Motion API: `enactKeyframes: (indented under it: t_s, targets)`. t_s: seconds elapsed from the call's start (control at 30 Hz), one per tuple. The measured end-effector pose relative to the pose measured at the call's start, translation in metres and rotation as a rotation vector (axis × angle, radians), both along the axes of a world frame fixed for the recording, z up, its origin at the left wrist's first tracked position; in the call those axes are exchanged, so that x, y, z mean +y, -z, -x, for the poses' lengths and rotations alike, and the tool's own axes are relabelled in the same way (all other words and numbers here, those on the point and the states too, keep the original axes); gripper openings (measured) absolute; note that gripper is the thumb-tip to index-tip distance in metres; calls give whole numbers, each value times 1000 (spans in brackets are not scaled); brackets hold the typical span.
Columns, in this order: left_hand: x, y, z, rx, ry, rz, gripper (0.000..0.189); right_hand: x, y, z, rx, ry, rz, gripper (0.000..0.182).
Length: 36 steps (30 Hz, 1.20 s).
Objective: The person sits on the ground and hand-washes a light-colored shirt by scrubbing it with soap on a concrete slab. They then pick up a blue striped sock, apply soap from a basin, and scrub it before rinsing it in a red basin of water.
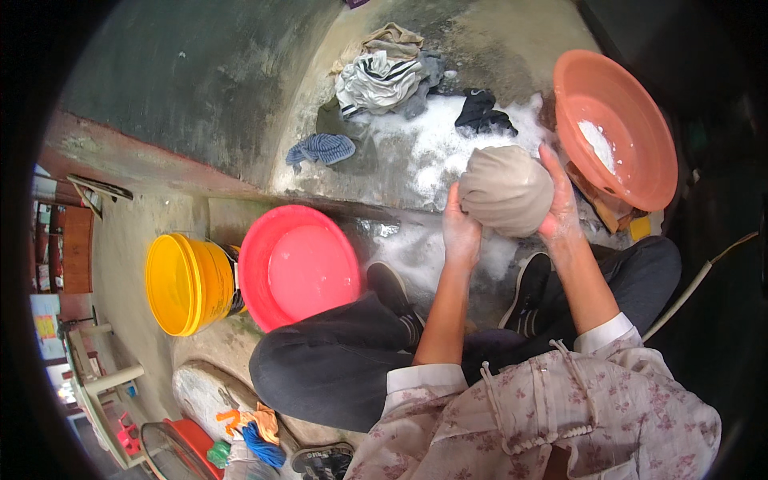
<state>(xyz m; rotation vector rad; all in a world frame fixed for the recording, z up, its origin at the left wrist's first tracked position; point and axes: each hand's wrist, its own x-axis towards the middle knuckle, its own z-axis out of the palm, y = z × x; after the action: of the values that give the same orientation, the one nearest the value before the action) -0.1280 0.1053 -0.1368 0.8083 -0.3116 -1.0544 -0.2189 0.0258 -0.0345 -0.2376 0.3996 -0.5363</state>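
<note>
Between my two hands is a rounded, bunched-up beige cloth (507, 191), possibly a cap. My left hand (461, 231) grips its left side, while my right hand (559, 198) presses against its right side. The cloth is raised in front of a wet concrete ledge (390, 174) spread with white suds (444, 141). Just beyond it, a black cloth (482, 112) lies in the foam. Farther back sits a heap of wet clothes, with a white garment with dark stripes (379, 81) at its front. A small blue striped cloth (321, 149) rests to the left.
An orange basin (651, 132) holding some white powder or foam stands tilted at right. On the left are a pink basin (312, 270) of liquid and a yellow bucket (180, 282). My shoes (393, 291) stand on the sudsy lower floor. A large stone (201, 393) lies at lower left.
</note>
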Motion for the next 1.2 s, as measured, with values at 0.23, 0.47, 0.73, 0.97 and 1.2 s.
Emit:
enactKeyframes:
  t_s: [0.23, 0.47, 0.73, 0.97, 1.2]
  targets:
    - [-34, 44, -20, -175, -183, -364, 40, -58, 116, 1, 752, 364, 899, 18]
    - [-59, 49, -52, -1181, -512, -508, 27, -57, 175, -17, 1649, 318, 1344, 45]
    - [-45, 87, -4, -1623, -370, -431, 23, 6, 168, -12, 1436, 464, 1507, 34]
    - [-134, 79, -56, -1445, -84, -836, 28, -93, 197, -72, 1681, -108, 1308, 34]
    - [-68, 134, -14, -1531, -221, -556, 26, -26, 204, -23, 1404, 399, 1608, 39]
